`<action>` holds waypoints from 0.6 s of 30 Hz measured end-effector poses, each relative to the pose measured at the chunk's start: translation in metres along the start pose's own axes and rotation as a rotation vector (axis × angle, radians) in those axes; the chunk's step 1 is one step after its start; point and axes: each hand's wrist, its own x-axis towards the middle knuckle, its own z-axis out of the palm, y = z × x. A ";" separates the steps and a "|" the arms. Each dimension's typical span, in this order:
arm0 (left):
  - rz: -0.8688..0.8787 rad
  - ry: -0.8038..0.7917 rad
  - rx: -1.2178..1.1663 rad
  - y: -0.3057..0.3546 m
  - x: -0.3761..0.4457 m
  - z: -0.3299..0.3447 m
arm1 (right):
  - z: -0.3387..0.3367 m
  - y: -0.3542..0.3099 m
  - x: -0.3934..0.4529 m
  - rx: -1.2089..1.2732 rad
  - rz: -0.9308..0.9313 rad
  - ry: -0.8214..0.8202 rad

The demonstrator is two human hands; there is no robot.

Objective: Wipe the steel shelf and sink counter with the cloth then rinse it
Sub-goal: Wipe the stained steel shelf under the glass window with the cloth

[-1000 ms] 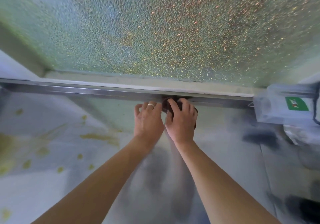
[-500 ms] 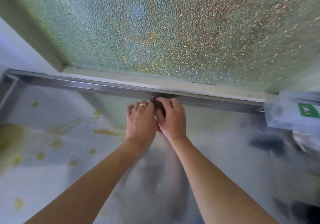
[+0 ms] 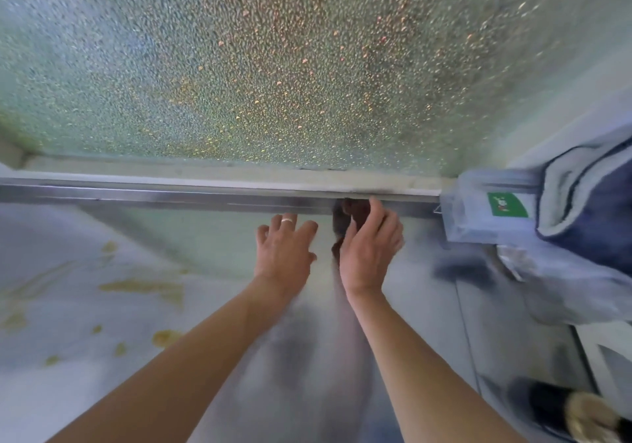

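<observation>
A small dark brown cloth (image 3: 349, 218) is bunched against the raised back lip (image 3: 171, 196) of the steel shelf (image 3: 212, 244). My right hand (image 3: 369, 254) curls its fingers and thumb round the cloth, most of which is hidden behind that hand. My left hand (image 3: 285, 254) lies just left of it with fingers spread and relaxed on the steel, a ring on one finger, not touching the cloth. Yellow-brown smears (image 3: 143, 287) mark the shelf at the left.
Frosted pebbled glass (image 3: 273, 66) rises straight behind the shelf lip. At the right stand a clear plastic bag with a green label (image 3: 506, 204) and a folded blue-and-white towel (image 3: 588, 199). A dark brush-like object (image 3: 574, 412) lies at the bottom right.
Both hands were together on the cloth. My left hand has now come off it and spread on the steel, while my right hand and the cloth have shifted right along the lip.
</observation>
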 end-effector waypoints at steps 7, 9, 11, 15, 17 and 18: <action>-0.031 -0.039 0.069 0.012 0.024 -0.009 | -0.005 0.025 0.036 0.095 0.242 0.113; -0.036 -0.071 0.091 0.013 0.027 -0.012 | -0.007 0.023 0.041 0.117 0.271 0.148; -0.022 -0.085 0.106 0.017 0.029 -0.015 | -0.008 0.020 0.042 0.112 0.289 0.190; 0.109 -0.003 0.132 0.041 0.031 -0.011 | -0.010 0.016 0.037 0.065 0.233 0.142; 0.129 0.005 0.137 0.052 0.032 -0.005 | -0.010 0.022 0.034 0.082 0.127 -0.019; 0.122 -0.010 0.137 0.056 0.032 0.000 | -0.010 0.026 0.034 0.105 0.089 -0.090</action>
